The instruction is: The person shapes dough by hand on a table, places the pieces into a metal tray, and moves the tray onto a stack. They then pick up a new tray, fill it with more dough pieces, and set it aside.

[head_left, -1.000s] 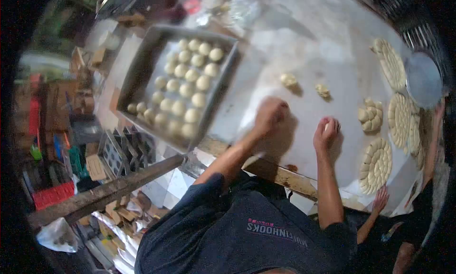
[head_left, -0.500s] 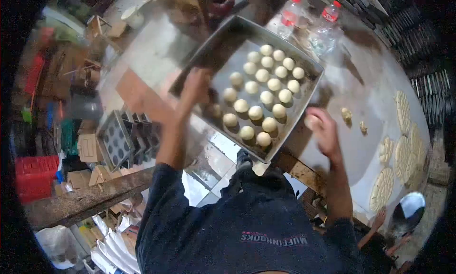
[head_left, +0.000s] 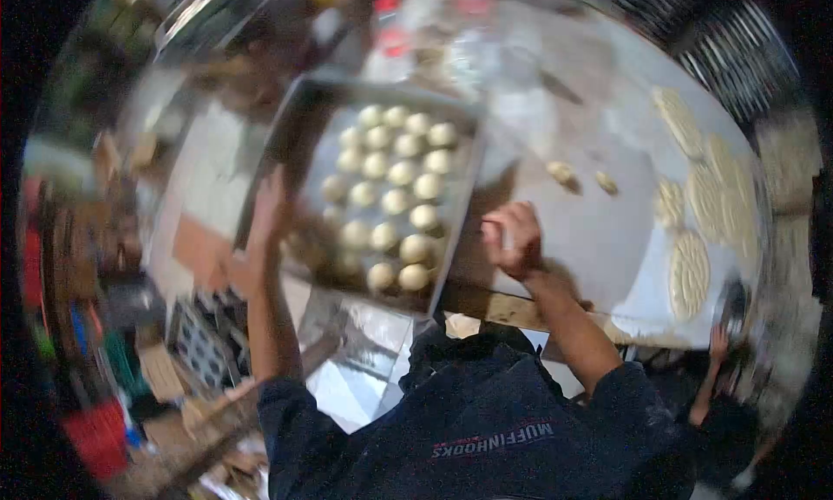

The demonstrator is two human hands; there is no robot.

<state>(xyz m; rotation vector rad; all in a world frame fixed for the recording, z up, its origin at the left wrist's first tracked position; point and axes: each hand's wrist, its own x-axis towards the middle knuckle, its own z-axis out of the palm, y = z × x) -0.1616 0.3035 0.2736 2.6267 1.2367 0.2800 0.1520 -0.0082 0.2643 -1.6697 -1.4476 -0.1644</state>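
Observation:
A deep metal tray [head_left: 458,227] holds several round dough balls [head_left: 396,202] in rough rows. My left hand [head_left: 272,207] is at the tray's left wall, blurred by motion, so its fingers cannot be made out. Just right of the tray, over the table, my right hand [head_left: 514,238] has its fingers curled together; whatever may be inside them is hidden. Two small dough pieces [head_left: 563,174] lie on the table beyond that hand.
Flat scored dough pieces [head_left: 689,274] lie on the right of the work table [head_left: 599,261]. Red-capped bottles [head_left: 392,45] stand behind the tray. Moulded pans [head_left: 201,348] are at lower left. Another person's arm [head_left: 713,374] shows at lower right.
The view has swung, and the tray now appears farther left and less tilted. My right hand stays beside the tray's right side, fingers still curled. My left hand is still at the left wall.

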